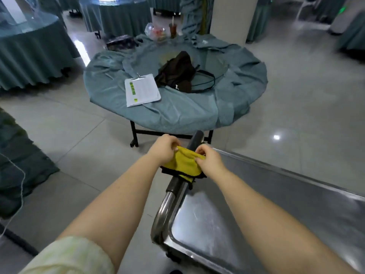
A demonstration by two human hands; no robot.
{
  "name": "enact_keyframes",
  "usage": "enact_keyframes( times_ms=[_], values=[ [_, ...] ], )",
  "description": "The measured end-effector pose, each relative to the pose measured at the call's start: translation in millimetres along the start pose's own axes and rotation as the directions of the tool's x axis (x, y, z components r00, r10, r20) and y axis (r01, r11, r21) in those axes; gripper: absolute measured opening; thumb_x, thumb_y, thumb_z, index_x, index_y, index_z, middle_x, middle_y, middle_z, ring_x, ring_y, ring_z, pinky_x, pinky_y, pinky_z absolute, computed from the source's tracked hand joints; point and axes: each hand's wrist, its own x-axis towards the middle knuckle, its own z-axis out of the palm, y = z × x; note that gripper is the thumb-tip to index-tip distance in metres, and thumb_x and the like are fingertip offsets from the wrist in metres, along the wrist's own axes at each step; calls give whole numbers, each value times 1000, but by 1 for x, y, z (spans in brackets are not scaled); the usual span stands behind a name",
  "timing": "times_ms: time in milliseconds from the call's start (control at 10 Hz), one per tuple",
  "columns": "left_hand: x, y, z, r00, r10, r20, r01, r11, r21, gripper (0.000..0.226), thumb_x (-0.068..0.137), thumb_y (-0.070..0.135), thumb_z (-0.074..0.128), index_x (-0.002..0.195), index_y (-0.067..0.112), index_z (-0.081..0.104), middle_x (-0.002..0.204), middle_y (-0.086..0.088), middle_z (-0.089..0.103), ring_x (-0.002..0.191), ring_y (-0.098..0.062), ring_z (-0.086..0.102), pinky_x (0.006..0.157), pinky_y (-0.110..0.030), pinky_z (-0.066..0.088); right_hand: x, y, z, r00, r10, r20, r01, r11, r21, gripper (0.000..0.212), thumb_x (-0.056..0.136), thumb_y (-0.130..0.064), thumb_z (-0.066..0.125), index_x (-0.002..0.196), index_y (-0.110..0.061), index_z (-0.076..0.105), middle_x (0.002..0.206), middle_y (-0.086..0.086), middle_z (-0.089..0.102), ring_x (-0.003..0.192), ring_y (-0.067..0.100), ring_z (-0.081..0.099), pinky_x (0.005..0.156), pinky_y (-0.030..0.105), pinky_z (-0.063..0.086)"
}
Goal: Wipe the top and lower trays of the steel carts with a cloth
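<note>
Two hands share the hold. My left hand (165, 148) and my right hand (210, 158) each pinch the upper edge of the yellow microfibre cloth with black trim (182, 165), thumb and fingertips closed on the fabric. The cloth hangs draped over the dark-sleeved steel push handle (195, 138) at the left end of the cart, just beside the rim of the shiny steel top tray (237, 214). It does not touch the tray surface. The lower tray is hidden beneath the top one.

I judge the cloth light, soft and limp, so it will sag wherever I leave it unsupported. Pinching two points along one edge suits lifting it off the bar and spreading it. For the wiping itself I would fold it into a flat pad under my palm. I cannot tell whether it is damp. The tray looks smooth and slick with a raised rim, so the cloth should glide, and the corners will want fingertip pressure.

Beyond the cart stands a round table under a teal tablecloth (177, 115), carrying a white clipboard (142, 89) and a dark brown bag (177, 72).
</note>
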Motion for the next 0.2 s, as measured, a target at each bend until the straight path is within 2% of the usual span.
enact_keyframes(
  times_ms=[100, 200],
  values=[
    [35, -5, 26, 1000, -7, 0, 7, 1000, 8, 27, 91, 10, 57, 115, 14, 69, 122, -13, 63, 113, -32, 59, 97, -39, 47, 24, 23, 8, 993, 80, -87, -84, 995, -46, 24, 86, 2, 59, 105, -10, 67, 111, 12, 66, 105, 29, 60, 83, 32, 45],
    [58, 22, 24, 989, 102, -108, -103, 995, -3, 29, 90, 20, 59, 118, 21, 69, 122, -9, 62, 116, -31, 55, 96, -47, 48, 27, 26, -22, 966, 34, -257, -33, 999, 10, 26, 86, 0, 64, 111, -8, 68, 112, 9, 65, 106, 25, 60, 88, 27, 43]
  ],
)
